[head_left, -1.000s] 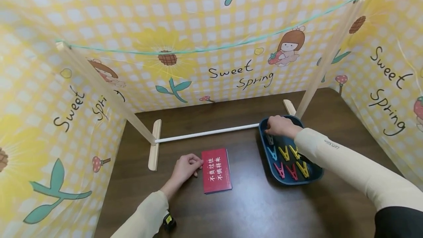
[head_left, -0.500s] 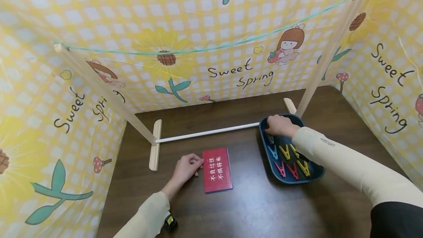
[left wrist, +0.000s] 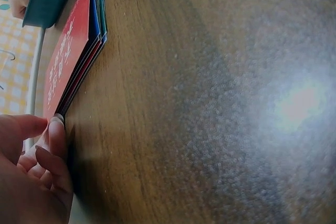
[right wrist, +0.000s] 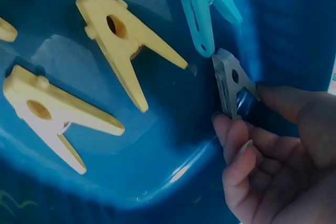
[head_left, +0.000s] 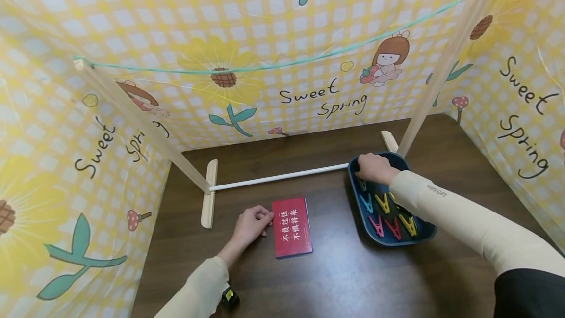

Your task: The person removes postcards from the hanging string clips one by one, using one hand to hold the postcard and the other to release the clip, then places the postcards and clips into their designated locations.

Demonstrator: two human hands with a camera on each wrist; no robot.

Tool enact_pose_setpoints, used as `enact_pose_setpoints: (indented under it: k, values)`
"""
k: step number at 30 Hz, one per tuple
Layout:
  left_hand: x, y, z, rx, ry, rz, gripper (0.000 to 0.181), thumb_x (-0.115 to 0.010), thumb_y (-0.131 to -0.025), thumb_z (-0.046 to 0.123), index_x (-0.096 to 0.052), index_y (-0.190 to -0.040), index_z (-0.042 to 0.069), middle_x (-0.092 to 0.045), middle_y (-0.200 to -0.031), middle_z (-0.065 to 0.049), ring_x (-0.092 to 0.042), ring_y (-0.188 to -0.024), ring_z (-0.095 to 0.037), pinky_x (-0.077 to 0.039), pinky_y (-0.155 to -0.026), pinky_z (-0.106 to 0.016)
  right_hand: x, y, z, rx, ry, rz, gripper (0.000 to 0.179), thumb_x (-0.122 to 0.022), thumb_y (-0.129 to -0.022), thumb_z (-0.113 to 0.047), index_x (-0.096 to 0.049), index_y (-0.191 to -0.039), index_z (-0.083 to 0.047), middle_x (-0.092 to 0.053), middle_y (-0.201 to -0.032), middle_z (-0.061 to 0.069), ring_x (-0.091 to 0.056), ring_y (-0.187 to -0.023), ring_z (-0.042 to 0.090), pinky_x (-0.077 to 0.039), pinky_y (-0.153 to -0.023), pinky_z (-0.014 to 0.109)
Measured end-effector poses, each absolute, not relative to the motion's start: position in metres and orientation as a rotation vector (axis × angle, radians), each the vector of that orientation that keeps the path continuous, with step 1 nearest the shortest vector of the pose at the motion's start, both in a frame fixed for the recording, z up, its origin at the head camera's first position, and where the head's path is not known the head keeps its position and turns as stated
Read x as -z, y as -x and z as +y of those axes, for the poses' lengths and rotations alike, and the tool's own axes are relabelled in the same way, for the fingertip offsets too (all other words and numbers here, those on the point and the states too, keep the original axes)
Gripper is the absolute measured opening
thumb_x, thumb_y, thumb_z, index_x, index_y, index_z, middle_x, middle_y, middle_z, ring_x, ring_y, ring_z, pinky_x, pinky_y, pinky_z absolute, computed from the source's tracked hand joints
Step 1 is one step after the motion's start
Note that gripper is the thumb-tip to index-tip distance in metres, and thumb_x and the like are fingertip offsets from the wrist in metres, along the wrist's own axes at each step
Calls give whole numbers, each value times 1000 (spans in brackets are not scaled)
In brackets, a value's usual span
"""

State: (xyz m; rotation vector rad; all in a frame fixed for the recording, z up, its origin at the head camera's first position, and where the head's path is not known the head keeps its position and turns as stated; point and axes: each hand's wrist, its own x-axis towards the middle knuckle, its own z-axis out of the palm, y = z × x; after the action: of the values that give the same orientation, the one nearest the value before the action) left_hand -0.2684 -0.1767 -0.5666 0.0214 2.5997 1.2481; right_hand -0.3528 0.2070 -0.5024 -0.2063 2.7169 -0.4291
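My left hand (head_left: 250,225) pinches the left edge of a red booklet (head_left: 292,229) with white characters on its cover, lying on the table. In the left wrist view its several thin layers show fanned along the side, with the thumb on top of the corner and a finger underneath. My right hand (head_left: 375,168) reaches into a dark blue tray (head_left: 397,244). There, in the right wrist view, thumb and fingers pinch the legs of a grey clothespin (right wrist: 229,83). A turquoise clothespin (right wrist: 202,9) lies right at its head, and yellow clothespins (right wrist: 121,45) lie beside it.
Behind the booklet stands a wooden frame with a left post (head_left: 145,124), a right post (head_left: 441,77) and a white rod (head_left: 278,177) low between them. A green string (head_left: 273,66) spans the posts' tops. A small black object (head_left: 229,297) lies by the left sleeve.
The view shifts slightly. Both hands keep their places, the left at the booklet's edge and the right in the tray at the grey clothespin.
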Motion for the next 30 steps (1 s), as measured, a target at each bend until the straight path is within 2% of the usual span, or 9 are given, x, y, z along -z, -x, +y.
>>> enact_pose_setpoints:
  k: [6,20,30]
  values:
    - [567,267,-176,-1244,-6,2613,18,-70,-100,22,-72,-91,7,-70,-70,3,-59,-48,-10,-47,-49,-26,509,351,205,478,190,2727,25,-67,-101,-18,-62,-81,-4,-59,-73,8,-59,-61,21,-46,-53,31]
    - [565,267,-177,-1251,-20,2608,20,-73,-99,25,-71,-90,7,-69,-68,3,-60,-50,-12,-45,-49,-25,513,349,204,506,172,2753,22,-66,-102,-19,-64,-88,-1,-61,-76,10,-62,-64,23,-49,-56,32]
    - [564,265,-179,-1303,-37,2590,20,-71,-100,20,-71,-88,5,-71,-70,0,-61,-49,-11,-47,-48,-24,514,346,200,452,148,2797,29,-67,-101,-20,-58,-78,-5,-58,-74,9,-60,-64,25,-49,-58,39]
